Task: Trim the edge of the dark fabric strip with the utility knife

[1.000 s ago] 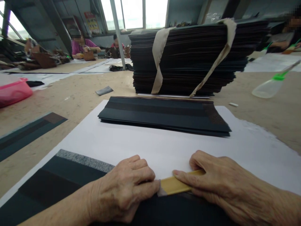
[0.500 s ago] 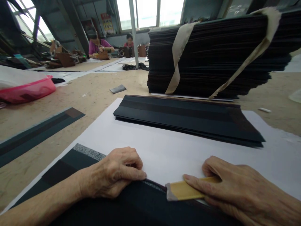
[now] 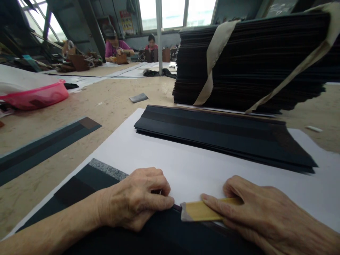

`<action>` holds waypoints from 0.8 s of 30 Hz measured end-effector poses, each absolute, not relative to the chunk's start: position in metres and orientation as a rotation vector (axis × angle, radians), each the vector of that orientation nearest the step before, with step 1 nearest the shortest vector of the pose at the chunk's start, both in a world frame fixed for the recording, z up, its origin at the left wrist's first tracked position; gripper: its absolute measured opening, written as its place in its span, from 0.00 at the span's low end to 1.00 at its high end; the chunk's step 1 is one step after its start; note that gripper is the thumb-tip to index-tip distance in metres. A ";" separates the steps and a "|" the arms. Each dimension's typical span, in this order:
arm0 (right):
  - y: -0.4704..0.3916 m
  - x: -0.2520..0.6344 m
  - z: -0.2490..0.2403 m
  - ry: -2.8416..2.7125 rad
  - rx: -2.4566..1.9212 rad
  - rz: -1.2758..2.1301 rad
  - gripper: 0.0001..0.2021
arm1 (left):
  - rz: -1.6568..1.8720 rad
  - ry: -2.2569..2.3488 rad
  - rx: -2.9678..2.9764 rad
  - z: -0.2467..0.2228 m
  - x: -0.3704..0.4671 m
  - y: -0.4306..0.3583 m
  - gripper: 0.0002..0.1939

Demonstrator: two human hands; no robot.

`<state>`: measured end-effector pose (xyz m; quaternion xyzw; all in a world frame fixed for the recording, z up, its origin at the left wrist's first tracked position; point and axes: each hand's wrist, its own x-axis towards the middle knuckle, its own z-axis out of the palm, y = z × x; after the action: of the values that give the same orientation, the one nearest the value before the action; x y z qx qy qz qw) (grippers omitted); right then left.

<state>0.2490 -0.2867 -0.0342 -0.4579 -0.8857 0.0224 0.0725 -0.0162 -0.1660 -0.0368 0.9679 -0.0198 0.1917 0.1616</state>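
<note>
The left hand (image 3: pixel 135 202) lies curled, knuckles up, on the folded edge of a dark card sheet (image 3: pixel 87 184) at the near edge of the bench (image 3: pixel 111 102); its fingers are bent under and its thumb presses flat along the fold, so it pins the sheet rather than grips it. The right hand (image 3: pixel 255 216) is closed around a yellowish flat creasing tool (image 3: pixel 199 211), forefinger stretched along the top of the blade and thumb tucked behind it. The tool's pale grey tip rests on the same fold, just beside the left thumb, nearly touching it. The sheet has a speckled grey strip (image 3: pixel 107 169) along its far left edge and runs off the bottom of the view under both wrists.

All this lies on a large white paper sheet (image 3: pixel 186 166) spread over the bench. Farther back on that paper sits a low stack of dark folded sheets (image 3: pixel 220 132), and behind it a tall bundle of dark sheets (image 3: pixel 255 60) tied with two beige straps (image 3: pixel 212 63). To the left, off the paper, a single long dark strip (image 3: pixel 45 148) lies slantwise on the bare bench top. A pink plastic tray (image 3: pixel 37 95) stands near the left edge, and a small grey scrap (image 3: pixel 138 97) lies in the middle of the bench. At the far end, two other people (image 3: pixel 117 47) sit at work beneath the windows.
</note>
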 end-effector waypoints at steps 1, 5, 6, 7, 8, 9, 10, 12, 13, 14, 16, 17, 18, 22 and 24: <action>-0.285 0.248 -0.034 -2.663 -1.375 0.072 0.17 | 0.553 -0.070 2.783 -0.037 -0.016 -0.166 0.14; -0.280 0.246 -0.034 -2.696 -1.361 0.088 0.19 | 0.522 -0.134 2.859 -0.037 -0.016 -0.166 0.13; -0.279 0.246 -0.035 -2.711 -1.361 0.088 0.19 | 0.510 -0.148 2.863 -0.037 -0.016 -0.166 0.13; -0.279 0.246 -0.035 -2.726 -1.365 0.088 0.20 | 0.500 -0.156 2.864 -0.036 -0.017 -0.165 0.13; -0.279 0.247 -0.035 -2.736 -1.368 0.083 0.20 | 0.482 -0.154 2.860 -0.035 -0.018 -0.164 0.13; -0.279 0.247 -0.036 -2.741 -1.370 0.076 0.20 | 0.463 -0.141 2.850 -0.034 -0.020 -0.162 0.12; -0.279 0.247 -0.037 -2.746 -1.367 0.072 0.20 | 0.445 -0.122 2.831 -0.033 -0.023 -0.161 0.11; -0.279 0.248 -0.040 -2.740 -1.356 0.052 0.20 | 0.438 -0.070 2.755 -0.031 -0.030 -0.156 0.10; -0.279 0.249 -0.041 -2.736 -1.352 0.042 0.20 | 0.448 -0.033 2.705 -0.030 -0.035 -0.154 0.09; -0.279 0.250 -0.043 -2.733 -1.343 0.025 0.21 | 0.460 0.008 2.656 -0.029 -0.040 -0.152 0.10; -0.278 0.251 -0.047 -2.722 -1.328 -0.019 0.21 | 0.476 0.091 2.587 -0.027 -0.049 -0.149 0.10; -0.277 0.251 -0.048 -2.715 -1.319 -0.034 0.21 | 0.480 0.128 2.565 -0.028 -0.053 -0.147 0.10; -0.276 0.250 -0.049 -2.711 -1.309 -0.039 0.21 | 0.489 0.158 2.551 -0.028 -0.056 -0.147 0.10; -0.270 0.243 -0.048 -2.689 -1.296 -0.021 0.19 | 0.600 0.184 2.525 -0.034 -0.059 -0.148 0.12; -0.266 0.238 -0.046 -2.706 -1.276 -0.033 0.19 | 0.641 0.177 2.545 -0.037 -0.059 -0.149 0.13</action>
<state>0.2377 -0.2660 -0.0461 -0.4254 -0.9019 -0.0110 0.0747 -0.0586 -0.1488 -0.0373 0.9362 0.0652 0.2357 0.2526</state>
